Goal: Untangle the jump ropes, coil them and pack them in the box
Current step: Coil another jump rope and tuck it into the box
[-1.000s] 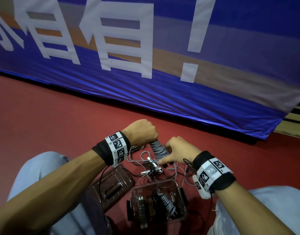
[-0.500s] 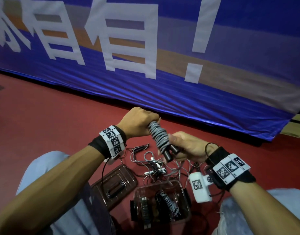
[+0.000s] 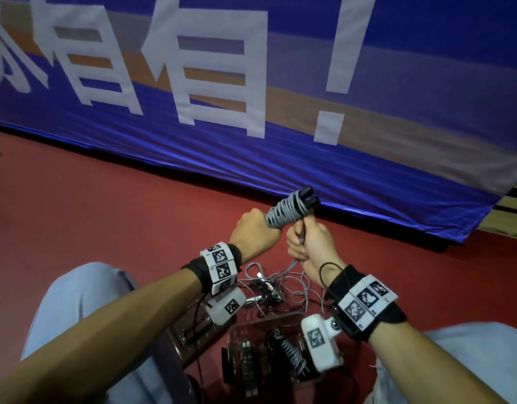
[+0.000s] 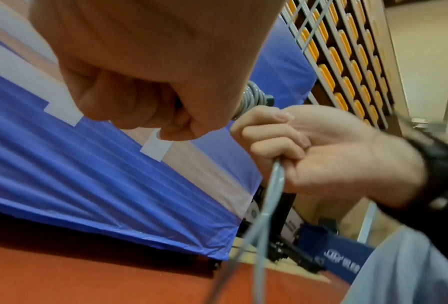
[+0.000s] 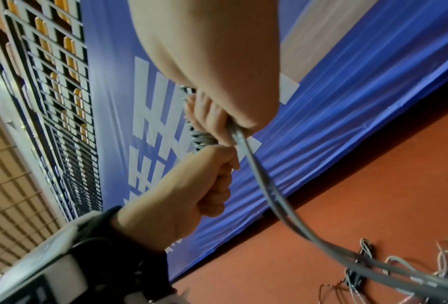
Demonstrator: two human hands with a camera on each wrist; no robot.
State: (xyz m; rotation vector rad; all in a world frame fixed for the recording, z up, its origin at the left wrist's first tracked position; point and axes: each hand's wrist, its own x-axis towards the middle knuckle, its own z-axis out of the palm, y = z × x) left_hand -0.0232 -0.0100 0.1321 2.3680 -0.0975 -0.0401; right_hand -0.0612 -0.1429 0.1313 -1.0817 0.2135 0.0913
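Observation:
A pair of black jump-rope handles wound with grey rope [image 3: 283, 211] points up and away, its black tips [image 3: 308, 196] at the top. My left hand [image 3: 254, 228] grips the lower end of this bundle [image 4: 254, 98]. Close to its right, my right hand [image 3: 309, 243] is curled round the loose grey strand [image 3: 301, 231], which runs down to a tangle of ropes [image 3: 280, 287] on the floor. The wrist views show the left fist [image 4: 139, 92], the right hand's fingers [image 5: 210, 119] and the strand [image 5: 256, 174] leaving them.
A clear box [image 3: 236, 333] stands on the red floor between my knees, with a coiled rope [image 3: 295, 354] and another handle set inside. Its brownish lid [image 3: 193, 330] lies to the left. A blue banner [image 3: 251, 158] hangs close ahead.
Both hands rose and the wrapped bundle swung round, so its black tips now point up and away instead of down. My right hand shifted from the handle tips to the loose strand.

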